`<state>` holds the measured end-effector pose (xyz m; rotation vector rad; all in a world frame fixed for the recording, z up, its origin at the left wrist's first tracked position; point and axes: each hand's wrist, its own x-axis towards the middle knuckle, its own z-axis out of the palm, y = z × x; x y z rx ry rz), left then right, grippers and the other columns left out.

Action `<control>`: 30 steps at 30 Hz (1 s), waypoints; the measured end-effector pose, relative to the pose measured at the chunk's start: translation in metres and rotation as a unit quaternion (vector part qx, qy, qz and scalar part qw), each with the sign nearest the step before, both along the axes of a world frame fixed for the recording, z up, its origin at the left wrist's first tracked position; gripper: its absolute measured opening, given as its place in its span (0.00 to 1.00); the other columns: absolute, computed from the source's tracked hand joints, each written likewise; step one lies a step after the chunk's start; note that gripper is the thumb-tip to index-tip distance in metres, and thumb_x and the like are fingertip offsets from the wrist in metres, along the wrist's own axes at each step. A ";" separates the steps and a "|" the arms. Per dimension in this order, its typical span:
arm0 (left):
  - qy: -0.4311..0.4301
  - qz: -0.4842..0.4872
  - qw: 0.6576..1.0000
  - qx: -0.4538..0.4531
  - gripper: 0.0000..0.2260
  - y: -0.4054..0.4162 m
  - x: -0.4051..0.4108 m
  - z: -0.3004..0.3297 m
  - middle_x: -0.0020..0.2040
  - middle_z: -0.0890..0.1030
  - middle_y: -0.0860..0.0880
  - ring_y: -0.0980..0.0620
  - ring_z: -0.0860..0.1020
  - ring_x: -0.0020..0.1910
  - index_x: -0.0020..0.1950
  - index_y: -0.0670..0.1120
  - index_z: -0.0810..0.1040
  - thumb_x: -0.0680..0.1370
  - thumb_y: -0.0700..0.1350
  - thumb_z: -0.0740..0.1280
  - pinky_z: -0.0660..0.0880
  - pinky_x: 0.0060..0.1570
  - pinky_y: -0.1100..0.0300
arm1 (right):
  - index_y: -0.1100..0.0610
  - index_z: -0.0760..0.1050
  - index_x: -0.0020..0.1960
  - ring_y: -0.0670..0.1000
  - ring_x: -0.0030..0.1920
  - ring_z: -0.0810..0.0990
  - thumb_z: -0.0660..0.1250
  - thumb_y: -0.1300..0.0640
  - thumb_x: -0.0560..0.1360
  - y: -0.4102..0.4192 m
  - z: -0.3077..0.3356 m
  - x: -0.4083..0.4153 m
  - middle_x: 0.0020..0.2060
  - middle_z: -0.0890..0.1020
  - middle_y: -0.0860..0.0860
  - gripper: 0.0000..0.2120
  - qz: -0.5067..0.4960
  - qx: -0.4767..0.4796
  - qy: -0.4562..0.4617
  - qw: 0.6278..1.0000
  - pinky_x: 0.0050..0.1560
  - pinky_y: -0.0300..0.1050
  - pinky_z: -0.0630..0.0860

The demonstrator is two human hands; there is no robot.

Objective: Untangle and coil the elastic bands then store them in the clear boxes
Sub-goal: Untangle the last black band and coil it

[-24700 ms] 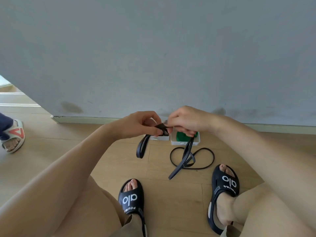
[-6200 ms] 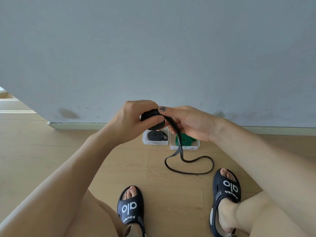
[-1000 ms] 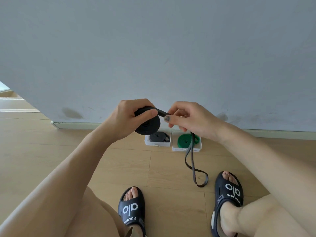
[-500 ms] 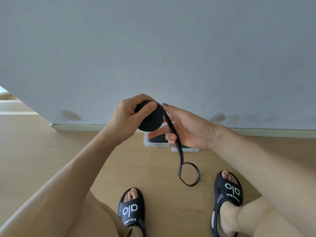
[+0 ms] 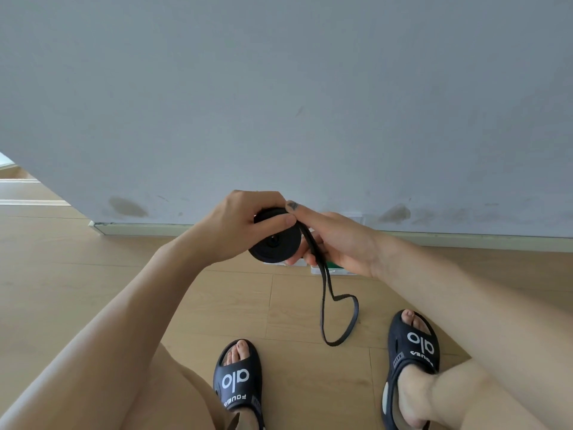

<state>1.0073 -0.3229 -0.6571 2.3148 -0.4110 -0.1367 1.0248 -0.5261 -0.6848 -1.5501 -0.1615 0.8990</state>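
Coiling is under way: the left hand (image 5: 235,226) clamps the black band (image 5: 275,243) roll while the right hand (image 5: 338,243) feeds its tail, fingers loosely around it, hanging toward 6 o'clock; next, wind in the remaining loop, then box it

Soft, even daylight fills the scene, brightest at the opening left of the grey wall (image 5: 279,88). Shadows on the wooden floor (image 5: 77,274) below the wall are faint. No glare. Wide-angle distortion bends the skirting board (image 5: 465,240) along the wall's foot; focus is slightly soft throughout.
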 end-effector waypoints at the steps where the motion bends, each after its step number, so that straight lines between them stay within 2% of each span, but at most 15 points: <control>1: -0.002 0.003 1.000 -0.004 0.05 -0.001 0.000 0.001 0.37 0.80 0.54 0.57 0.75 0.37 0.46 0.50 0.81 0.82 0.46 0.68 0.70 0.37 0.69 | 0.57 0.80 0.62 0.48 0.35 0.76 0.57 0.33 0.82 0.000 -0.001 0.001 0.42 0.85 0.59 0.29 -0.001 0.004 0.006 1.000 0.41 0.41 0.72; 5: -0.011 0.025 0.999 -0.029 0.04 -0.002 -0.001 0.000 0.41 0.81 0.55 0.59 0.77 0.42 0.50 0.50 0.81 0.83 0.45 0.67 0.72 0.41 0.70 | 0.57 0.74 0.72 0.63 0.54 0.72 0.63 0.31 0.78 0.000 -0.001 0.005 0.62 0.81 0.66 0.35 0.038 0.081 0.076 0.993 0.39 0.43 0.72; 7: -0.009 0.038 0.998 -0.054 0.05 -0.003 -0.002 -0.001 0.42 0.82 0.56 0.59 0.77 0.42 0.50 0.51 0.81 0.83 0.45 0.66 0.72 0.42 0.70 | 0.61 0.69 0.75 0.65 0.57 0.69 0.64 0.34 0.80 -0.002 -0.001 0.007 0.65 0.78 0.70 0.36 0.054 0.131 0.110 0.984 0.40 0.44 0.72; 10: -0.008 0.045 0.995 -0.087 0.05 -0.004 -0.002 0.002 0.40 0.81 0.58 0.60 0.77 0.41 0.48 0.53 0.80 0.83 0.46 0.66 0.71 0.40 0.71 | 0.61 0.70 0.75 0.63 0.51 0.70 0.64 0.37 0.81 -0.005 0.001 0.009 0.64 0.78 0.72 0.33 0.051 0.138 0.103 0.984 0.44 0.47 0.72; 14: 0.010 -0.006 0.999 -0.049 0.03 0.001 0.000 0.002 0.40 0.82 0.58 0.57 0.79 0.41 0.48 0.52 0.81 0.79 0.49 0.68 0.74 0.41 0.67 | 0.58 0.76 0.68 0.53 0.40 0.73 0.65 0.35 0.79 -0.007 -0.001 0.008 0.55 0.84 0.68 0.30 0.027 0.045 0.055 0.997 0.43 0.45 0.72; 15: 0.016 -0.018 0.999 -0.031 0.03 0.001 -0.001 0.000 0.39 0.81 0.57 0.57 0.78 0.40 0.48 0.52 0.80 0.80 0.48 0.69 0.73 0.40 0.66 | 0.57 0.78 0.67 0.53 0.40 0.73 0.65 0.34 0.79 -0.008 -0.002 0.008 0.53 0.85 0.66 0.30 0.029 0.023 0.047 0.998 0.43 0.45 0.72; 17: 0.022 -0.024 0.999 -0.018 0.05 -0.003 -0.001 -0.002 0.38 0.79 0.55 0.58 0.75 0.37 0.47 0.51 0.79 0.82 0.46 0.68 0.70 0.38 0.68 | 0.56 0.78 0.68 0.58 0.46 0.73 0.67 0.32 0.77 -0.008 -0.003 0.008 0.57 0.84 0.66 0.32 0.030 0.017 0.047 0.998 0.44 0.46 0.72; 19: 0.016 -0.018 0.999 -0.036 0.05 -0.007 -0.001 -0.002 0.38 0.78 0.56 0.59 0.74 0.37 0.48 0.49 0.79 0.83 0.44 0.66 0.69 0.38 0.70 | 0.55 0.77 0.69 0.61 0.53 0.72 0.68 0.32 0.76 -0.009 -0.002 0.009 0.61 0.82 0.66 0.32 0.028 0.040 0.063 0.997 0.45 0.48 0.71; 22: -0.015 -0.008 0.998 -0.055 0.05 -0.009 0.000 -0.001 0.39 0.79 0.57 0.58 0.75 0.39 0.49 0.48 0.80 0.83 0.41 0.67 0.70 0.40 0.71 | 0.55 0.73 0.73 0.64 0.55 0.70 0.66 0.36 0.79 -0.012 0.000 0.012 0.64 0.81 0.67 0.29 0.044 0.091 0.102 0.990 0.46 0.49 0.71; 24: -0.024 -0.003 0.998 -0.065 0.04 -0.007 0.000 -0.001 0.40 0.79 0.55 0.58 0.75 0.39 0.49 0.47 0.80 0.83 0.41 0.67 0.70 0.39 0.71 | 0.57 0.71 0.74 0.64 0.52 0.73 0.66 0.40 0.81 -0.013 0.002 0.012 0.64 0.81 0.67 0.29 0.047 0.111 0.114 0.986 0.45 0.49 0.72; 26: -0.017 -0.008 0.998 -0.067 0.03 -0.004 0.000 -0.001 0.39 0.80 0.55 0.58 0.76 0.38 0.48 0.47 0.80 0.81 0.44 0.67 0.70 0.39 0.70 | 0.58 0.74 0.72 0.59 0.45 0.78 0.66 0.40 0.81 -0.012 0.003 0.011 0.60 0.83 0.66 0.27 0.033 0.097 0.102 0.989 0.44 0.47 0.72; 28: -0.004 -0.019 0.999 -0.046 0.04 -0.001 0.001 -0.003 0.38 0.80 0.56 0.58 0.76 0.38 0.48 0.49 0.80 0.78 0.48 0.68 0.71 0.39 0.68 | 0.57 0.78 0.67 0.53 0.39 0.77 0.65 0.38 0.80 -0.010 0.003 0.008 0.52 0.85 0.64 0.26 0.038 0.051 0.076 0.995 0.45 0.46 0.72; 30: 0.004 -0.032 0.999 -0.022 0.04 -0.001 0.000 -0.007 0.36 0.79 0.54 0.58 0.75 0.36 0.45 0.51 0.80 0.77 0.50 0.68 0.70 0.37 0.65 | 0.55 0.79 0.64 0.51 0.38 0.76 0.65 0.35 0.79 -0.009 0.001 0.006 0.48 0.86 0.62 0.27 0.053 0.014 0.055 0.997 0.46 0.46 0.72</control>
